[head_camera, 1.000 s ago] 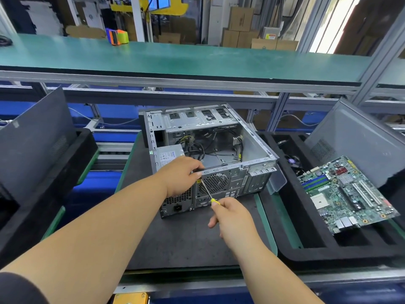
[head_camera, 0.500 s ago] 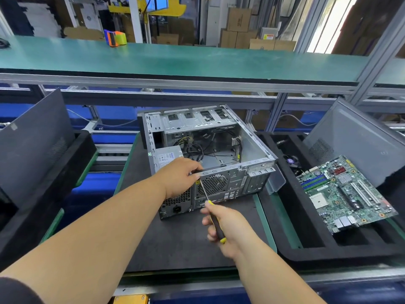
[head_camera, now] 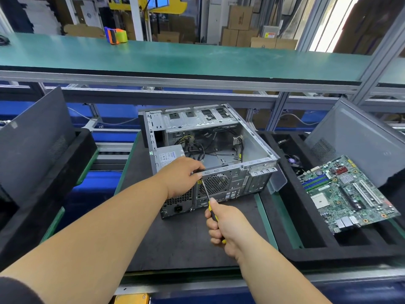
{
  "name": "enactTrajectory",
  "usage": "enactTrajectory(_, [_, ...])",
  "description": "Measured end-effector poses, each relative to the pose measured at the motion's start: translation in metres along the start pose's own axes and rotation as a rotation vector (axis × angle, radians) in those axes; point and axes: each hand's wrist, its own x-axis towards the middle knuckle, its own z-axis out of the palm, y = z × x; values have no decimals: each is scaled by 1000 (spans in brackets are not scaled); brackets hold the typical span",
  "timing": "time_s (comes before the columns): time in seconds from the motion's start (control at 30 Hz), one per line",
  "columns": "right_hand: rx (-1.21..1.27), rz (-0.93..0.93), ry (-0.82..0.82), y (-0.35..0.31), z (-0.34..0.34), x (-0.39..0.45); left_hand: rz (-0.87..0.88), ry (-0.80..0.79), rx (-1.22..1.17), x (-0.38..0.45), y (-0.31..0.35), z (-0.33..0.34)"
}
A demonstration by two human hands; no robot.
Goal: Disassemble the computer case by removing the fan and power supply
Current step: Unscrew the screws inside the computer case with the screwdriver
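Bare grey sheet steel makes up the open computer case (head_camera: 219, 154), which lies on its side on the dark textured mat (head_camera: 179, 242) in front of you, its punched rear panel facing you. Your left hand (head_camera: 182, 176) grips the top edge of that panel, fingers curled over the rim just beside the round perforated fan grille (head_camera: 215, 183). Your right hand (head_camera: 225, 227) is closed round the yellow-and-black screwdriver (head_camera: 211, 206), whose thin metal shaft slants up to the panel at the grille's left edge. Inside the case's left end sits the boxy grey power supply (head_camera: 169, 155); its white label carries print too small to read. Black cables (head_camera: 197, 150) tangle on the case floor. A green printed motherboard (head_camera: 346, 194) rests in the black foam tray (head_camera: 306, 249) to your right.
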Motion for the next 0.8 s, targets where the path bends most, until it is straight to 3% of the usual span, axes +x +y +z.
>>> enactTrajectory(0.2, [-279,-156,169,7,2,14,-8,-3,-11,0,-1,1])
enactTrajectory(0.27, [-181,-131,114,8,-1,12,-11,-6,-10,1,-1,1])
enactTrajectory(0.4, [299,58,-208,6,-11,4,-6,-5,-6,1,-2,1])
enactTrajectory(0.47, [404,93,-286,8,-17,3,-6,-6,-9,0,-2,1])
enactTrajectory(0.8, [489,83,-260,14,-18,-2,-2,1,-10,0,-1,1])
